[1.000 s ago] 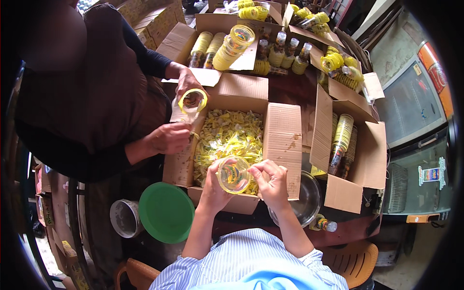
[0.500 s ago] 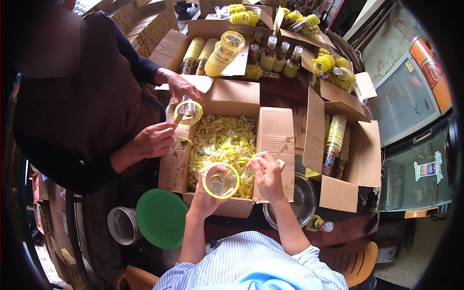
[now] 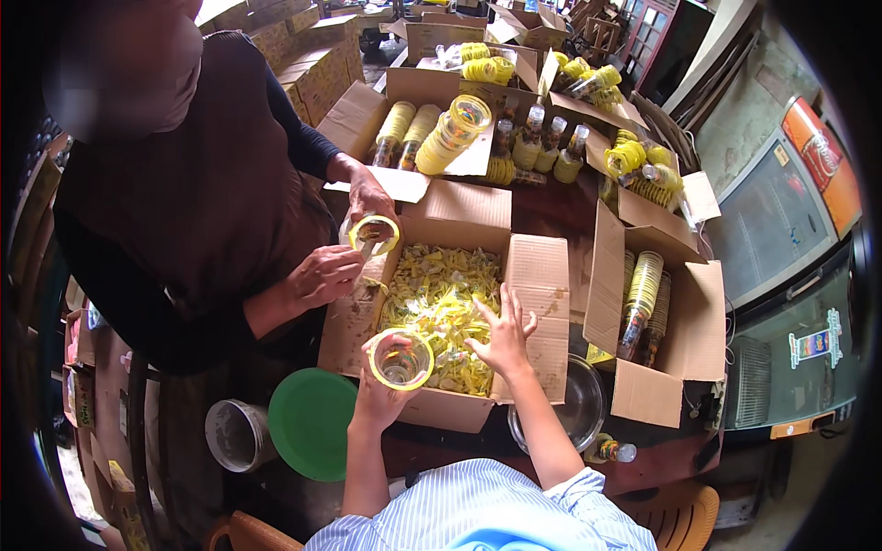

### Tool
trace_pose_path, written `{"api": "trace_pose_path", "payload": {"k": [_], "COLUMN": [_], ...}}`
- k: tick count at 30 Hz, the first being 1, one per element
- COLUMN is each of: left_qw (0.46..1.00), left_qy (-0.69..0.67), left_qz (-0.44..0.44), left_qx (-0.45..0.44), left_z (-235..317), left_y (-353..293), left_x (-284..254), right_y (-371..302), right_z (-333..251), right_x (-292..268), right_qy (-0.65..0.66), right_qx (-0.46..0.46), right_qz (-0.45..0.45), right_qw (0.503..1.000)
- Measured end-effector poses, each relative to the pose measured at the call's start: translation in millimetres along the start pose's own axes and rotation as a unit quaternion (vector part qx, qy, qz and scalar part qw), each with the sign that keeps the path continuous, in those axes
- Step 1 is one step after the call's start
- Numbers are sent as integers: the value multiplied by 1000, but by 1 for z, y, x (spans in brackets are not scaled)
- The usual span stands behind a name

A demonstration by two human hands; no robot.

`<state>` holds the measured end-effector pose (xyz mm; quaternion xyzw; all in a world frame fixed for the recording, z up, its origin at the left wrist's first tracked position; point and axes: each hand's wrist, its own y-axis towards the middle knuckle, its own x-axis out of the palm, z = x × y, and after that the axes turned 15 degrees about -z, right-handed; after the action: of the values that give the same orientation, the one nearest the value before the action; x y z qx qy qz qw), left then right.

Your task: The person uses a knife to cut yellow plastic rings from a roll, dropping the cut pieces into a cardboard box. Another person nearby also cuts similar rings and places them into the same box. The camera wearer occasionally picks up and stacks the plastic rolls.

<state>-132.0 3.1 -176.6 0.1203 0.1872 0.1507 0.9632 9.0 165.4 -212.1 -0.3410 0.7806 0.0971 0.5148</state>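
A clear plastic cup with a yellow rim point(image 3: 401, 360) is in my left hand point(image 3: 375, 397), its mouth turned up toward me. My right hand point(image 3: 505, 342) hovers with spread fingers over the right side of an open cardboard box point(image 3: 537, 285), holding nothing. Crumpled yellow plastic scraps point(image 3: 441, 289) fill that box. Across at the left, a co-worker's hands point(image 3: 322, 275) hold another yellow-rimmed cup point(image 3: 376, 235) and a thin blade-like tool inside its mouth.
A green basin point(image 3: 312, 427) and a whitish bucket point(image 3: 237, 439) stand at the left. Right of the box are a round clear bowl point(image 3: 574, 404), a small bottle point(image 3: 611, 450) and a carton point(image 3: 669, 390) of stacked cups. More cartons with stacked cups point(image 3: 455, 133) and bottles line the back.
My right hand has gone from pinched fingers to spread ones over the scraps. The view has shifted, while the left hand keeps its cup. The co-worker's tool has moved into their cup's mouth.
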Motion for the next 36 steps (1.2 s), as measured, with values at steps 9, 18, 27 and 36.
{"api": "trace_pose_path", "payload": {"k": [9,18,27,36], "left_qw": [997,987,985,975], "left_qy": [-61,-140,-129,-183], "left_qz": [32,73,108,110], "left_qx": [-38,-38,-29,-53], "left_z": [11,24,44,50], "left_y": [-14,-49,-88,-107], "left_x": [8,26,54,49], "right_y": [-31,-102,-106,-98], "right_z": [37,102,140,179], "right_x": [-9,4,15,28], "right_qy": [141,132,275,318], "right_qx": [31,122,213,179], "right_qz": [119,237,-20,-1], "right_qw": [982,955,937,931]}}
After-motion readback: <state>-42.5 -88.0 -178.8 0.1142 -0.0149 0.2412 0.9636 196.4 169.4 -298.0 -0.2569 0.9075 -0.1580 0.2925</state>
